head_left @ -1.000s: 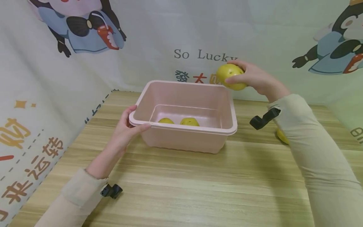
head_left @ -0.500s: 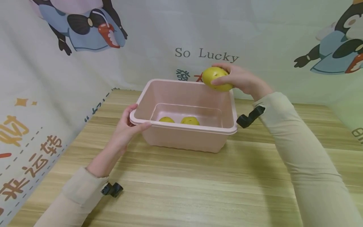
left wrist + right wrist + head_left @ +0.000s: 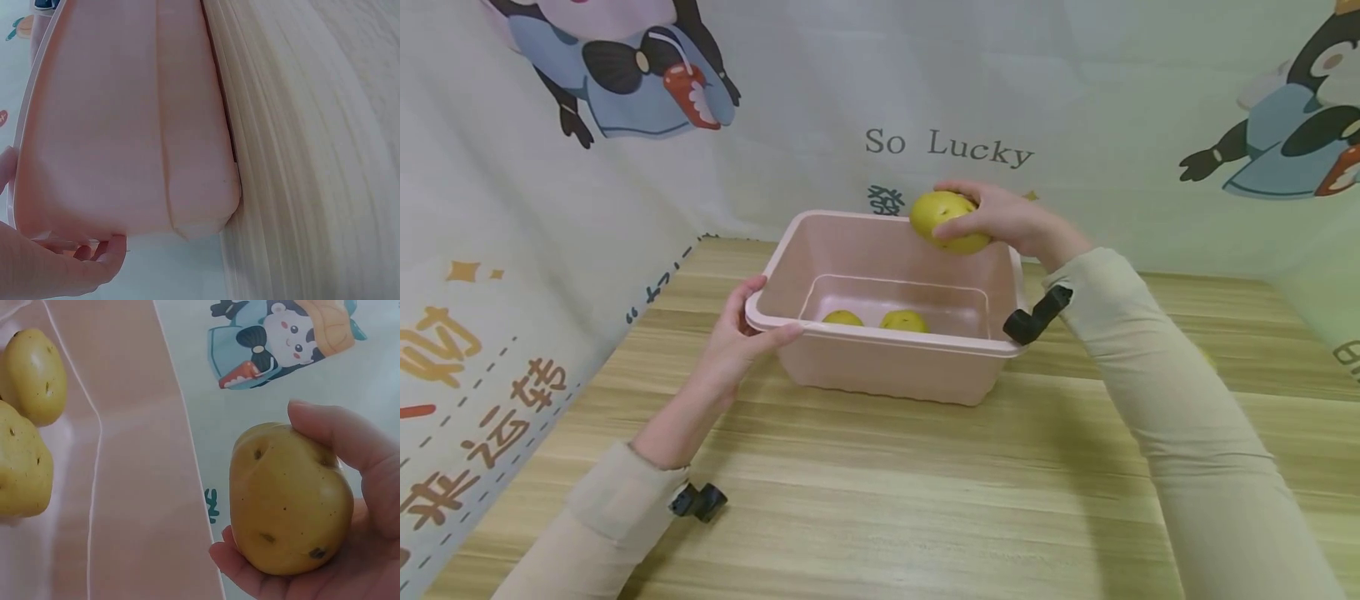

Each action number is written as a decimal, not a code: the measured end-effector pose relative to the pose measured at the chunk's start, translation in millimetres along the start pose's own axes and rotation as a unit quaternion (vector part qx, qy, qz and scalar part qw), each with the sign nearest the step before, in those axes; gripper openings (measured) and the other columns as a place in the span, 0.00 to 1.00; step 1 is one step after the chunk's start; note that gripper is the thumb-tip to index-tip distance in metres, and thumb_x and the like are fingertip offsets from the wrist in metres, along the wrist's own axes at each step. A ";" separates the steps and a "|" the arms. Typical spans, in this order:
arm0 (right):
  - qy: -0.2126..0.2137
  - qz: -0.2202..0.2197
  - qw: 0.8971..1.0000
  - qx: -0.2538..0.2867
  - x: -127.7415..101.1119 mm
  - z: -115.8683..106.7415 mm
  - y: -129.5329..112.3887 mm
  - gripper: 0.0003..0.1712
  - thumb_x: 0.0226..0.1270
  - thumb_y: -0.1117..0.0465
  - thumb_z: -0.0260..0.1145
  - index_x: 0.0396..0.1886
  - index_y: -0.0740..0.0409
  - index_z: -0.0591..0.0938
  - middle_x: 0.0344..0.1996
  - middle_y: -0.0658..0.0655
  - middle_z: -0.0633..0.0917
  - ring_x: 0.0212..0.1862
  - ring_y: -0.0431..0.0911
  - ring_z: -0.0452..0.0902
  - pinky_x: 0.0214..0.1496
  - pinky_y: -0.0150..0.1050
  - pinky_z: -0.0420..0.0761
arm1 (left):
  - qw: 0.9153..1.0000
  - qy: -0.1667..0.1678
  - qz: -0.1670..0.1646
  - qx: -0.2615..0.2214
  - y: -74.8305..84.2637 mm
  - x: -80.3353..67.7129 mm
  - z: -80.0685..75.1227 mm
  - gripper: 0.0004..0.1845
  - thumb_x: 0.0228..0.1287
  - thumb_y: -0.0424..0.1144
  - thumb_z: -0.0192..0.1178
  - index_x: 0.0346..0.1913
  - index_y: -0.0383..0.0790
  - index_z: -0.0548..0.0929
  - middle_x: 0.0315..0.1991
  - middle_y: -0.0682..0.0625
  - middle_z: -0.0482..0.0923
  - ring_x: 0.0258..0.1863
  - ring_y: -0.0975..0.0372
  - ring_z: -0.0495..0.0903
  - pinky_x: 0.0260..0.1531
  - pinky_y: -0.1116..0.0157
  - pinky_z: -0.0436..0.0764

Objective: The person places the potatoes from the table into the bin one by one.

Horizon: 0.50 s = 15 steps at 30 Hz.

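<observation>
Head view, upper centre: right hand [image 3: 1011,221] clamps potato [image 3: 946,222]; lower gently into bin [image 3: 790,327] while left hand [image 3: 733,337] pinches its rim

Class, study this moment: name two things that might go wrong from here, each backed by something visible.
The potato in the right hand hangs over the pink tub's far rim; let go now, it may strike the rim and bounce out. Dropped inside, it could hit the two potatoes already there. The left hand grips one corner only, so the tub might shift.
</observation>
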State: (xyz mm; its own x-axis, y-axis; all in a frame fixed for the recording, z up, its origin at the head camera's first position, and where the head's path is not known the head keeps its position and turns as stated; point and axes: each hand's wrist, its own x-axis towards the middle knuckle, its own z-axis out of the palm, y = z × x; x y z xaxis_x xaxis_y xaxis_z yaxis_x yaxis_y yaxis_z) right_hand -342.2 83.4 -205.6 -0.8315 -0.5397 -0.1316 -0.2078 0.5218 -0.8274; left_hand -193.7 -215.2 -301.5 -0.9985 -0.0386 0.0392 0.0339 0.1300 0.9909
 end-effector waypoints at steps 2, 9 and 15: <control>-0.001 -0.004 1.000 -0.002 1.9 2.2 0.2 0.44 0.55 0.58 0.66 0.70 0.46 0.56 0.56 0.58 0.67 0.50 0.48 0.64 0.49 0.39 0.69 | 1.000 0.000 -0.001 -0.002 0.0 0.1 0.2 0.42 0.57 0.33 0.61 0.70 0.44 0.48 0.66 0.43 0.55 0.60 0.56 0.59 0.52 0.73 0.67; -0.014 -0.020 1.000 0.006 6.9 8.6 -0.5 0.43 0.54 0.60 0.67 0.69 0.50 0.58 0.54 0.58 0.69 0.49 0.48 0.66 0.49 0.39 0.69 | 1.000 0.003 -0.006 0.000 0.9 0.0 0.7 0.43 0.57 0.33 0.61 0.70 0.44 0.48 0.66 0.44 0.54 0.62 0.55 0.59 0.56 0.69 0.65; -0.024 -0.026 0.999 0.009 9.0 12.9 -3.1 0.43 0.53 0.60 0.67 0.69 0.51 0.58 0.55 0.57 0.69 0.50 0.48 0.65 0.50 0.38 0.69 | 1.000 0.004 -0.005 -0.003 0.7 0.2 0.5 0.43 0.57 0.33 0.61 0.70 0.44 0.47 0.67 0.44 0.54 0.62 0.55 0.59 0.59 0.64 0.64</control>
State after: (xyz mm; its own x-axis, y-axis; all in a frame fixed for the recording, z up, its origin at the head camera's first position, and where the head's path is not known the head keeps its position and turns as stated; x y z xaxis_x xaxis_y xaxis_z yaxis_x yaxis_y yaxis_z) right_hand -342.4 68.5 -211.2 -0.7942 -0.5969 -0.1139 -0.2399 0.4803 -0.8437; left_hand -193.9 -214.6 -300.8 -0.9984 -0.0473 0.0300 0.0240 0.1241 0.9920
